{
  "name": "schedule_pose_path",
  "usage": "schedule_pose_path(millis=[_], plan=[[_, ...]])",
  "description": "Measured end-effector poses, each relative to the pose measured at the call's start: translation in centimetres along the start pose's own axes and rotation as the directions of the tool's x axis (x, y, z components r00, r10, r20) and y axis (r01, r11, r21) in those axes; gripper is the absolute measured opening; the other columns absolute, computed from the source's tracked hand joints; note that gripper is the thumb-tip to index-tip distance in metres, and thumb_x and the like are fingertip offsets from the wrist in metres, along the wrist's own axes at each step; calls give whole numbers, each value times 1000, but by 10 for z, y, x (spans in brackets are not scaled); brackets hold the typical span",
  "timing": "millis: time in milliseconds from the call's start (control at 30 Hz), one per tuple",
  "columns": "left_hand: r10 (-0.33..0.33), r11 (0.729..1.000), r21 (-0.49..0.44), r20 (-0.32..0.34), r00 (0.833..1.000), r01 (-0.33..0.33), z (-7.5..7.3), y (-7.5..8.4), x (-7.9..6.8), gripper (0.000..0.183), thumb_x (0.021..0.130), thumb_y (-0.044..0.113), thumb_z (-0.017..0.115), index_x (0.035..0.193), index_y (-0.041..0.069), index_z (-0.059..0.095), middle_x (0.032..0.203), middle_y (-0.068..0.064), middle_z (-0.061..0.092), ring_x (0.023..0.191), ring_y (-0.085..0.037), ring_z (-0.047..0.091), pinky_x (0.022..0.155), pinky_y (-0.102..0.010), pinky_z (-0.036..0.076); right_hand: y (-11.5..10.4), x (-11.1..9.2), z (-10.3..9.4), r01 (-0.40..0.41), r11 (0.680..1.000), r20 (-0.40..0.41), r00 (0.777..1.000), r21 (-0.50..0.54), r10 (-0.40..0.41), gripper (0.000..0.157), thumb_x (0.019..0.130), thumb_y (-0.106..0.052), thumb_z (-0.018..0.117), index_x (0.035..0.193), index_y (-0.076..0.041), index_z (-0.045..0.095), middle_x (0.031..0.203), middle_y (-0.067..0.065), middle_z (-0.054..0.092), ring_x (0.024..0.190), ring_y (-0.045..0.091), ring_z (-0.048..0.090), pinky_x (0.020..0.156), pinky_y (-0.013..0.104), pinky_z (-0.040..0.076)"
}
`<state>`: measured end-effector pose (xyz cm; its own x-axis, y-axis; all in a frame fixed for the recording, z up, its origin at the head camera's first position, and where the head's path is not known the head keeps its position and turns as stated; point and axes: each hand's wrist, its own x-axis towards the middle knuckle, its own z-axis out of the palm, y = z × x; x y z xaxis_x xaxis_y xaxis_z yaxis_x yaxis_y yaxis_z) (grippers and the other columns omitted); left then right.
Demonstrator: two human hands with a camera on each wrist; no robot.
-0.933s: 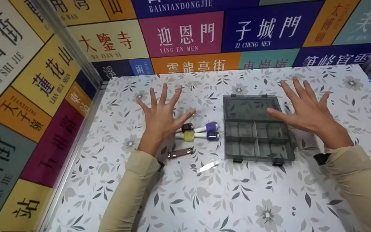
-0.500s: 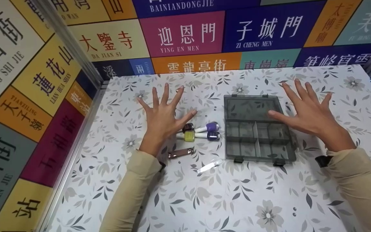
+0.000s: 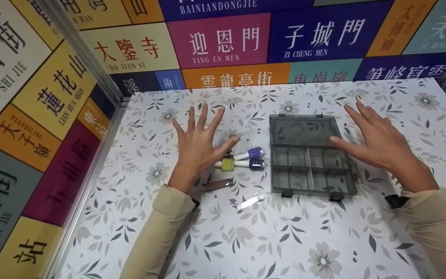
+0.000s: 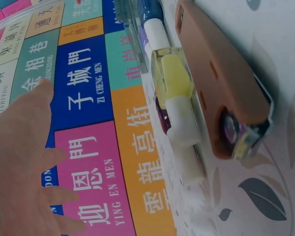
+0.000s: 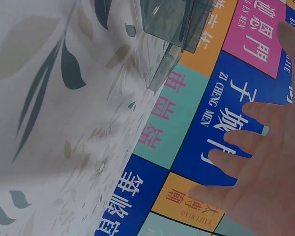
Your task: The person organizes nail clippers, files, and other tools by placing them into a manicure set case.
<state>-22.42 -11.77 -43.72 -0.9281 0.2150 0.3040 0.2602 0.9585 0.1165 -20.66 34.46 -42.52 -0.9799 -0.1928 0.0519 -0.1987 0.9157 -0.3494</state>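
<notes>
My left hand (image 3: pixel 198 149) hovers with fingers spread, holding nothing. Its thumb overlaps a dark nail polish bottle in the head view, hiding most of it. Beside it lie a yellow nail polish (image 3: pixel 227 164), a purple one (image 3: pixel 254 153) and a dark blue one (image 3: pixel 256 164), all with white caps. Nearer the wrist is a brown nail clipper (image 3: pixel 217 185), large in the left wrist view (image 4: pixel 221 73). My right hand (image 3: pixel 379 145) is held with straight fingers and nothing in it, at the right side of a grey translucent compartment box (image 3: pixel 311 168), whose lid lies folded back.
A thin silvery-white strip (image 3: pixel 252 201) lies between the nail clipper and the box. The flower-patterned tabletop (image 3: pixel 246 244) meets a wall of coloured panels (image 3: pixel 219 40) at the back and another panelled wall (image 3: pixel 41 155) on the left.
My right hand has drawn slightly back and to the right, its fingers coming closer together. The left hand has shifted a little to the right, covering more of the dark bottle.
</notes>
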Motion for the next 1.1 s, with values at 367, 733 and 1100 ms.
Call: schedule_pose_path(millis=[367,733,1100], plan=[[53,998,-18,-37,998,-54,-3,8,-7,87,99,84,45,171,39,30,178,-11,33,166,-41,27,131,-76,18,-6,-11,3,-16,999,-38,999,38,18,87,102,-66,62,173,-40,18,178,15,32,154,55,38,97,87,37],[97,993,-58,-52,994,-100,1,14,-13,81,102,78,46,169,33,39,171,-9,47,158,-37,45,132,-67,26,-1,-19,9,-5,999,-67,998,52,9,77,104,-61,62,170,-30,35,161,22,54,120,52,67,82,74,52],[165,974,-148,-48,985,-170,11,18,-18,75,104,74,48,163,28,50,161,-8,59,146,-31,59,130,-60,37,12,-23,15,-19,995,-49,999,96,23,61,105,-55,64,153,-19,58,137,19,73,113,48,74,83,67,57]])
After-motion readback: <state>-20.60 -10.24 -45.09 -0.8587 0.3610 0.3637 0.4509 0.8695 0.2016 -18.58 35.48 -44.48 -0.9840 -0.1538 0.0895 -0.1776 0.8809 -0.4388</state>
